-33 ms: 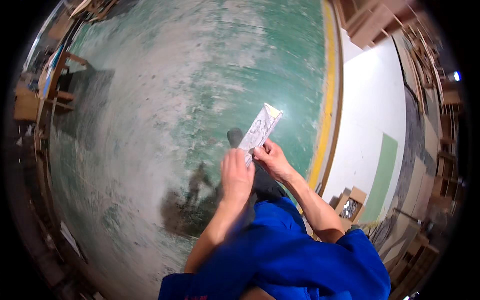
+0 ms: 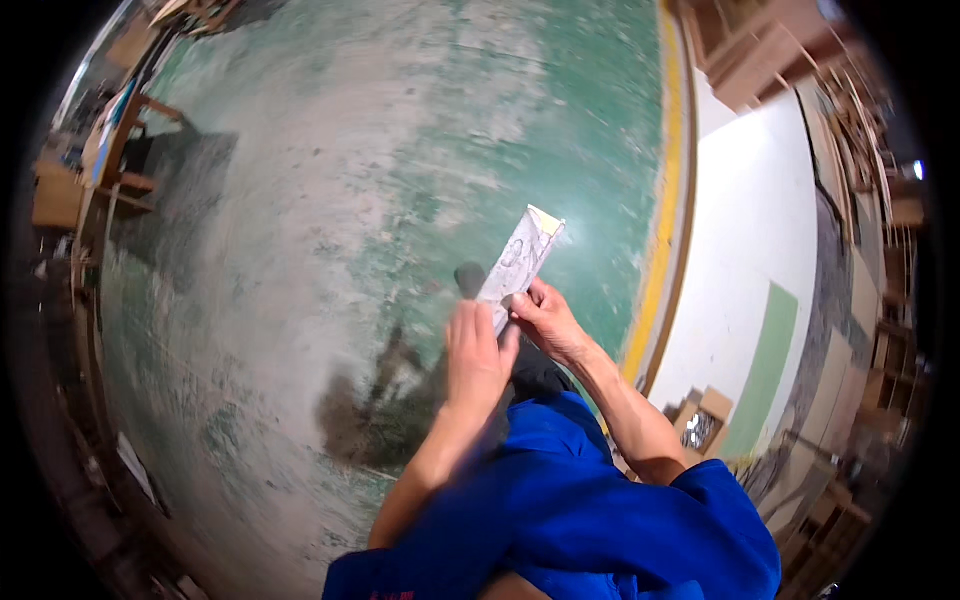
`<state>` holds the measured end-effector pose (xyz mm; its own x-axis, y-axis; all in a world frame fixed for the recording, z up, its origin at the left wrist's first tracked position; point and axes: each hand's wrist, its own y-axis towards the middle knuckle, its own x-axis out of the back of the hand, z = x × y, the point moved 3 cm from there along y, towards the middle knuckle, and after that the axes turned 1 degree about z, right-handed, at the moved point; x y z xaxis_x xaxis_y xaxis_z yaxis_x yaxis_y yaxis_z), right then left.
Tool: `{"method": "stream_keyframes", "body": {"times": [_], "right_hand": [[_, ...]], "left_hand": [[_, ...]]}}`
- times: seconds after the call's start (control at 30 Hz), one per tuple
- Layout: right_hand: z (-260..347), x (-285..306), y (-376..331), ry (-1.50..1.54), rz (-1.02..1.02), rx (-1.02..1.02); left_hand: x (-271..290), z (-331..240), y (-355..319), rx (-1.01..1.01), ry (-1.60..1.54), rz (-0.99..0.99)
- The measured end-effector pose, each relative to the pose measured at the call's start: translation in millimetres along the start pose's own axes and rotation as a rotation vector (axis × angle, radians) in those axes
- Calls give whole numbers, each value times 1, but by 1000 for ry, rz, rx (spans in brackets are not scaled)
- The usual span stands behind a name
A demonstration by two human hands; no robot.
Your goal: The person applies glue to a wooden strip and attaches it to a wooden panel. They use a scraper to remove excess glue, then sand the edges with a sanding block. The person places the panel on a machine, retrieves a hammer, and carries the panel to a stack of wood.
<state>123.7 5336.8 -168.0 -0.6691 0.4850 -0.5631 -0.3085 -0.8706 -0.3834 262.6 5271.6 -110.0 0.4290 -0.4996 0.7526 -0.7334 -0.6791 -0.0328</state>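
A narrow, flat strip of folded paper or film [image 2: 519, 258], whitish grey with dark line drawings and a pale yellow far end, slants up and right in front of my body. My right hand [image 2: 548, 322] pinches its right edge near the lower end, thumb on top. At the lower left end lies my left hand [image 2: 478, 355], its fingers along the strip's edge and its thumb on the other side. That hand is slightly blurred, and its fingertips are partly hidden. Blue clothing [image 2: 560, 500] fills the space below both hands.
Worn green floor [image 2: 330, 200] spreads ahead and left. A yellow line [image 2: 663, 230] runs along its right side, beside a large white board [image 2: 750, 220] with a green strip. Near my right arm stands an open cardboard box [image 2: 704, 420] with shiny pieces. Wooden furniture [image 2: 125, 150] stands far left.
My view has shifted slightly, so the board and yellow line sit a little further right. My left thumb has spread a bit from the fingers. The strip stays in my right hand.
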Motion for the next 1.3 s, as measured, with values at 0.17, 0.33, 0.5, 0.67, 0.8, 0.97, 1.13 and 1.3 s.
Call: {"method": "stream_keyframes", "body": {"times": [0.17,0.33,0.5,0.67,0.8,0.97,1.13,1.3], "right_hand": [[58,-97,209,169,312,-168],[135,-207,391,2,487,-314],[128,-283,625,-695,375,-290],[56,-120,845,-1638,156,-219],[18,79,773,-1671,-393,-801],[60,39,822,-1305,-295,-1216],[75,-36,1016,-1493,-482,-1069],[116,-166,1433,-1215,-272,-681]], "left_hand": [[111,157,44,420,-84,-97],[157,344,-14,980,-358,-487],[91,456,-56,1626,-913,-717],[104,552,111,1315,-316,120],[182,654,289,1213,-447,93],[375,857,529,1277,-1037,-575],[557,1001,783,1177,-1002,-714],[633,1050,985,1041,-636,-469]]}}
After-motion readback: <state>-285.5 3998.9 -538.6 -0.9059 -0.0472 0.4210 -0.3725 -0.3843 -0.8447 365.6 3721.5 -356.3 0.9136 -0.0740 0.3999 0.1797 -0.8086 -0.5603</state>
